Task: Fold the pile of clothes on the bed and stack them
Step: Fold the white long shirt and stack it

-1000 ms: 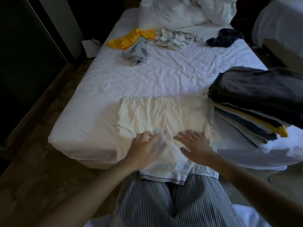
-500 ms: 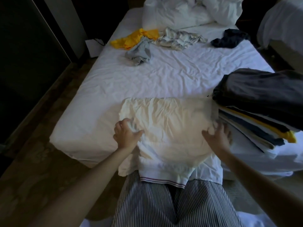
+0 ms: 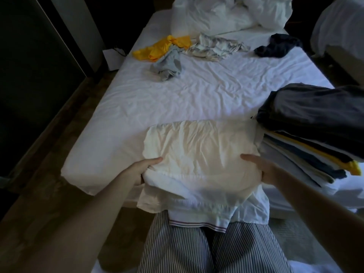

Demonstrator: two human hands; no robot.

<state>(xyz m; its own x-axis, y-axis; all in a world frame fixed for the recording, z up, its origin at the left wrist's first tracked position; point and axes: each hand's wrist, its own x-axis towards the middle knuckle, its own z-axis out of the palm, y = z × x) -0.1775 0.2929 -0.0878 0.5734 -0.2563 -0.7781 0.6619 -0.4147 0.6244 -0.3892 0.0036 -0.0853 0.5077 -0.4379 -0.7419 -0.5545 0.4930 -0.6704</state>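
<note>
A folded cream garment lies at the near edge of the white bed. My left hand grips its near left corner, thumb on top and fingers underneath. My right hand grips its near right corner the same way. The near edge is lifted off the sheet. To the right stands a stack of folded clothes with a dark grey piece on top. Further up the bed lie unfolded clothes: a yellow one, a grey one, a pale crumpled one and a navy one.
White bedding is heaped at the head of the bed. A dark wall and wooden floor run along the left side. A second bed shows at the far right. My striped trousers stand against the bed's foot.
My hands slid from the middle of the cream garment out to its sides, then took hold of its near corners and raised that edge.
</note>
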